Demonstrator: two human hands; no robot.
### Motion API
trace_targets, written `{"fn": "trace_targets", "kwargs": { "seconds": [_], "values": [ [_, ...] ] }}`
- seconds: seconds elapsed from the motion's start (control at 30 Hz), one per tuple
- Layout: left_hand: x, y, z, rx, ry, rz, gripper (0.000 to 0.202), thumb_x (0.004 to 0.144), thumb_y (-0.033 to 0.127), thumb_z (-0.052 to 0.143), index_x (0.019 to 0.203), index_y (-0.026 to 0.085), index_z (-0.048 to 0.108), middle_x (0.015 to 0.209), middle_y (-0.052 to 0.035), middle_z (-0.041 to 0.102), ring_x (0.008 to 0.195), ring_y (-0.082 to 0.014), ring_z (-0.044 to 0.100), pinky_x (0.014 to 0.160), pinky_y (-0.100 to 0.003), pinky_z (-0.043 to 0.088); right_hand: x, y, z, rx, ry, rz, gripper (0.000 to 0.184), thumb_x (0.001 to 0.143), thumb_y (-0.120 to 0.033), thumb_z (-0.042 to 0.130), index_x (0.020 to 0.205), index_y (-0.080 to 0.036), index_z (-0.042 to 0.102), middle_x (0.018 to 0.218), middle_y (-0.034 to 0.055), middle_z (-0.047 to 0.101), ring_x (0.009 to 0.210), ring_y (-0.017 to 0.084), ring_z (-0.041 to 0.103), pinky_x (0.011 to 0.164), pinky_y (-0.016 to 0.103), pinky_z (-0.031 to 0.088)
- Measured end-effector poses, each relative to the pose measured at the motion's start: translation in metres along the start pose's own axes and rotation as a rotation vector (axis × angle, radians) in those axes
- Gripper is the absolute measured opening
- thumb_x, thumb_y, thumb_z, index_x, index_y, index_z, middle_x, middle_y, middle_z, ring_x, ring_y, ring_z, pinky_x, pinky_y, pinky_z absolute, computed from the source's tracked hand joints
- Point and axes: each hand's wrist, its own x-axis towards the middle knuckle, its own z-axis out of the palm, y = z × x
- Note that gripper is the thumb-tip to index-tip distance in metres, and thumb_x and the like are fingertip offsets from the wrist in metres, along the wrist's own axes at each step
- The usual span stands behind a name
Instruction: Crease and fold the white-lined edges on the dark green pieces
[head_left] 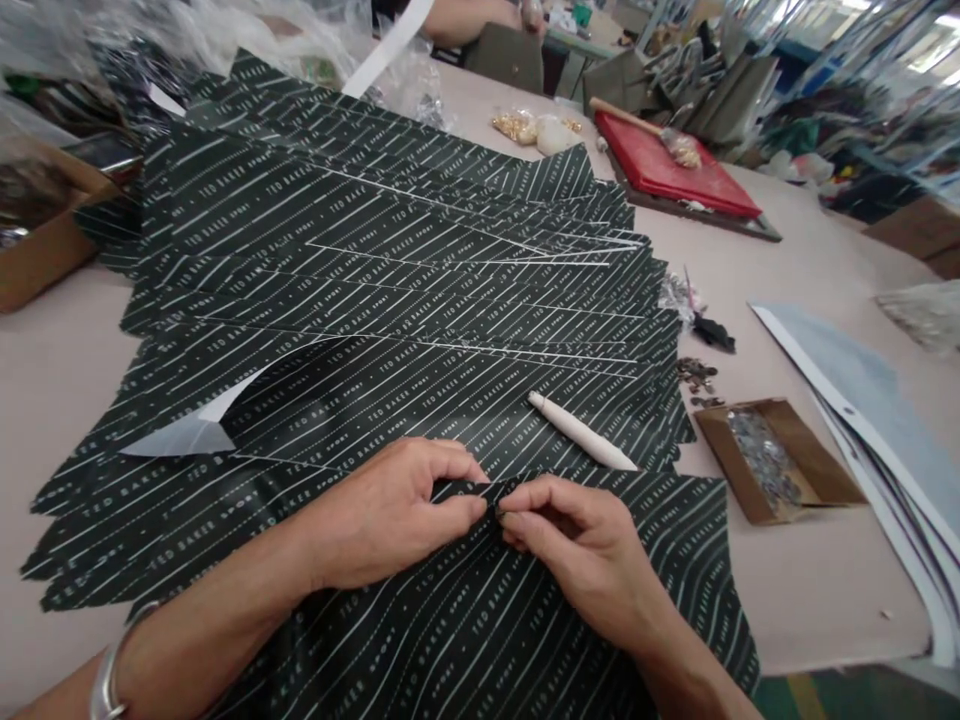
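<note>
A big stack of black printed paper sheets (390, 270) with white stripes is fanned out over the table. My left hand (390, 510) and my right hand (581, 545) meet at the top edge of the nearest sheet (480, 620). Both hands are closed, pinching a small fold of that sheet between thumbs and fingertips. A white bone folder (581, 432) lies on the sheets just beyond my right hand. One sheet corner (191, 432) at the left is turned up, showing its white back.
A small cardboard box of metal pieces (780, 460) sits right of the sheets, with loose metal bits (697, 375) behind it. White sheets (877, 420) lie at the right edge. A red pad with a brush (675, 165) lies at the back. A cardboard box (45, 240) stands left.
</note>
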Motion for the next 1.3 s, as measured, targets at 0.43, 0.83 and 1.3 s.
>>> {"fn": "trace_targets", "kwargs": {
  "seconds": [0.43, 0.83, 1.3],
  "values": [
    [-0.003, -0.002, 0.003, 0.08, 0.009, 0.039, 0.016, 0.089, 0.014, 0.056, 0.08, 0.021, 0.066, 0.077, 0.0073, 0.06, 0.074, -0.0084, 0.055, 0.068, -0.024, 0.037, 0.002, -0.001, 0.001, -0.225, 0.017, -0.255, 0.01, 0.089, -0.015, 0.064, 0.086, -0.021, 0.072, 0.073, -0.0036, 0.069, 0.062, 0.009, 0.062, 0.06, 0.021, 0.048],
    [-0.01, -0.009, 0.018, 0.478, 0.151, 0.377, 0.015, 0.098, 0.015, 0.053, 0.086, 0.018, 0.06, 0.079, 0.0021, 0.051, 0.068, -0.0123, 0.05, 0.059, -0.028, 0.033, 0.004, 0.005, -0.009, -0.464, -0.029, -0.481, 0.023, 0.094, -0.012, 0.058, 0.116, -0.018, 0.06, 0.102, 0.0047, 0.066, 0.076, 0.012, 0.064, 0.072, 0.027, 0.055],
    [-0.019, -0.001, 0.03, 0.603, 0.325, 0.458, 0.026, 0.103, 0.014, 0.041, 0.083, 0.017, 0.059, 0.075, 0.0002, 0.049, 0.066, -0.0129, 0.05, 0.06, -0.026, 0.04, -0.01, 0.014, 0.004, -0.711, 0.249, -0.731, 0.013, 0.096, -0.009, 0.05, 0.097, -0.017, 0.059, 0.075, 0.0034, 0.066, 0.066, 0.016, 0.063, 0.055, 0.028, 0.048]
  ]
}}
